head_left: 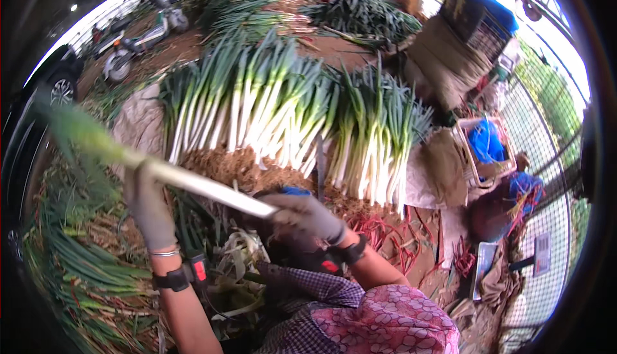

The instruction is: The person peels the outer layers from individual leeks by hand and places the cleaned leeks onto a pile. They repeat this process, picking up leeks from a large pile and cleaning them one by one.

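Grasping a leek (196, 180) in left hand (150, 211), right hand (310, 217) at its white end (256, 206), grip unclear, leek rows (257, 106) beyond

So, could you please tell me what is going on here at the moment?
A person in gloves is handling a long green-and-white stalk. The left hand grips it partway along, its leafy end pointing to the upper left, while the right hand is at the white end, too blurred to tell its grip. Just beyond, similar stalks lie side by side in a left group and a right group, roots toward the person. Red strips lie on the ground nearby.
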`<state>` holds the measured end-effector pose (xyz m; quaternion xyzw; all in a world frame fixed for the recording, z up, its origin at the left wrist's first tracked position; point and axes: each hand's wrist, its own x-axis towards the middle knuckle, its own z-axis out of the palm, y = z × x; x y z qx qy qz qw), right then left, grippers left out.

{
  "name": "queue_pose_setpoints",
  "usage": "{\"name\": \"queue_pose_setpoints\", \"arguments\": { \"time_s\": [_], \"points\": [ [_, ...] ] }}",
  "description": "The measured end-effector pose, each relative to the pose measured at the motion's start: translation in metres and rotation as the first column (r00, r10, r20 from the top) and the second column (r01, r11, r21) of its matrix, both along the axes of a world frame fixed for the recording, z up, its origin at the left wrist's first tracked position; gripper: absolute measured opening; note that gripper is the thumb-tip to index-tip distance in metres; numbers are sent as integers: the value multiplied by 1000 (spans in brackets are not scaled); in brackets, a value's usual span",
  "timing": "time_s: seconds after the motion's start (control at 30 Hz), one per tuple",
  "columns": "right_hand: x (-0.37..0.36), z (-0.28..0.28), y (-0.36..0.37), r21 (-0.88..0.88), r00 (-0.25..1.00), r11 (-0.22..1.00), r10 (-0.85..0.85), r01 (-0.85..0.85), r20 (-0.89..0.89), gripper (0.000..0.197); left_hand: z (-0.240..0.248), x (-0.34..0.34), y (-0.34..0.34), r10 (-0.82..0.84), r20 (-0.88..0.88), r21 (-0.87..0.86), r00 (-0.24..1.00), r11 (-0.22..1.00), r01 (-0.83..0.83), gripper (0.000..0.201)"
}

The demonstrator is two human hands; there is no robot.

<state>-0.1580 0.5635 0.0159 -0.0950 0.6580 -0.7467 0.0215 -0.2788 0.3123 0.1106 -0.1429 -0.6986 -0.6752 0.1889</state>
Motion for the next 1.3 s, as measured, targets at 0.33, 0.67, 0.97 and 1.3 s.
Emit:
{"name": "queue_pose_setpoints", "arguments": {
  "time_s": [0.33, 0.67, 0.97, 1.3],
  "points": [
    [35, -300, 237, 555, 201, 141, -978, 820, -49, 42, -94, 11, 63, -221, 385, -297, 896, 889, 348, 36],
    [113, -398, 347, 965, 663, -249, -737, -85, -132, 27, -209, 64, -102, 132, 747, -193, 652, 981, 23, 32],
    [-96, -187, 203, 683, 824, 500, -490, 533, -285, 34, -257, 128, -227, 448, 733, -477, 511, 875, -82, 34],
    [-118, -103, -244, 591, 781, 590, 613, -550, 114, 29, -431, 153, -373, 423, 840, -63, 342, 700, -711, 10]
  ]
}}
